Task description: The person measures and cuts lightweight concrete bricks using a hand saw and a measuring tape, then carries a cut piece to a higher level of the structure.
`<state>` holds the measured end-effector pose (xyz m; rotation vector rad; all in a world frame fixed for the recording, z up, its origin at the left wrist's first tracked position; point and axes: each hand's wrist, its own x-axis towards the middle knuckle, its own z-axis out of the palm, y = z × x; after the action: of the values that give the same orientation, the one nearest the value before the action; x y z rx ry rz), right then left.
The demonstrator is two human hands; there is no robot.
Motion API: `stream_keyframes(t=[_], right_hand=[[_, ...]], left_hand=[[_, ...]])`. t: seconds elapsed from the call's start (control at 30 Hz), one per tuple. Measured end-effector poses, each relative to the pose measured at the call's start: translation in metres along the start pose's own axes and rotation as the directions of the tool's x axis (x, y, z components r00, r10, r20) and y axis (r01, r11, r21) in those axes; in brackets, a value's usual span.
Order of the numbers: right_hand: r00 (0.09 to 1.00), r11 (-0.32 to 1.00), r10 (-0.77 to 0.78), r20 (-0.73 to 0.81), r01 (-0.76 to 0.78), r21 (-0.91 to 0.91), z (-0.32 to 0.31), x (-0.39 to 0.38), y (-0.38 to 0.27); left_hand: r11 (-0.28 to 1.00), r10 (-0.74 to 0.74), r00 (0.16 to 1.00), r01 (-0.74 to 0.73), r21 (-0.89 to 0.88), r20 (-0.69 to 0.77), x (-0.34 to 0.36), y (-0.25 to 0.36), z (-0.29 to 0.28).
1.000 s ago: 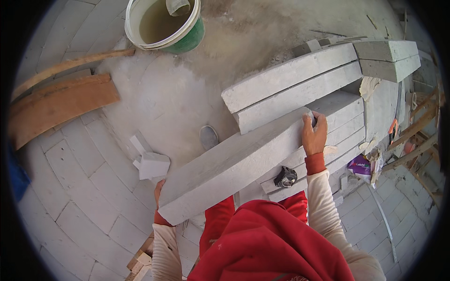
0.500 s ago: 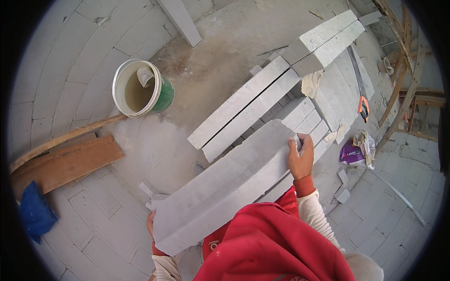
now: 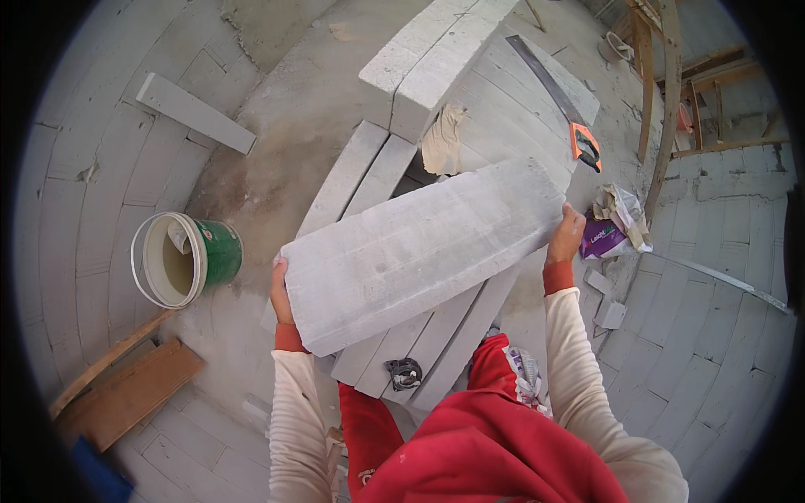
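My left hand (image 3: 280, 293) grips the left end of a long pale-grey block (image 3: 423, 251), and my right hand (image 3: 566, 230) grips its right end, both with fingers around it. The block is held crosswise over a stack of similar blocks (image 3: 444, 352), on which lies a small black object (image 3: 403, 374), perhaps a tape measure. Beyond it stand more stacked blocks (image 3: 436, 50), with a crumpled beige piece of paper or cloth (image 3: 440, 142) against them. A handsaw with an orange-and-black handle (image 3: 585, 147) lies at the upper right.
A green-and-white bucket of murky water (image 3: 214, 260) is at left, near wooden boards (image 3: 142, 386) and a blue sheet (image 3: 92, 465). A grey strip (image 3: 193, 113) leans at upper left. A purple bag (image 3: 604, 235), offcuts (image 3: 608, 310), a long straightedge (image 3: 713, 281) and timber poles (image 3: 662, 101) are at right.
My hands have turned the block to a flatter angle and raised it in view, still gripping both ends. The view has swung, so the bucket and stacks appear shifted.
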<state>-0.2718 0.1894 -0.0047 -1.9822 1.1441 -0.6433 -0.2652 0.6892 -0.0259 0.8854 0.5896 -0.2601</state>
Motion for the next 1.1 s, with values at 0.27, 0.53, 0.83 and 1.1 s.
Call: stream_keyframes(t=[0.27, 0.53, 0.83, 1.1], right_hand=[[0.992, 0.956, 0.126, -0.017, -0.117, 0.271, 0.007, -0.043, 0.103], [0.973, 0.854, 0.219, 0.073, -0.227, 0.469, 0.012, -0.065, 0.126], [0.924, 0.992, -0.017, 0.383, -0.032, 0.121, -0.034, -0.085, 0.141], [0.157, 0.842, -0.194, 0.968, 0.534, 0.082, -0.101, -0.294, 0.085]], left_hand=[[0.967, 0.106, 0.994, -0.097, 0.236, -0.022, 0.039, -0.010, 0.000], [0.921, 0.281, 0.959, -0.277, 0.275, 0.028, 0.061, -0.044, -0.043], [0.634, 0.371, 0.926, -0.304, 0.711, 0.065, 0.054, -0.044, -0.033], [0.305, 0.538, 0.843, -0.182, 0.935, -0.012, -0.116, -0.108, -0.075]])
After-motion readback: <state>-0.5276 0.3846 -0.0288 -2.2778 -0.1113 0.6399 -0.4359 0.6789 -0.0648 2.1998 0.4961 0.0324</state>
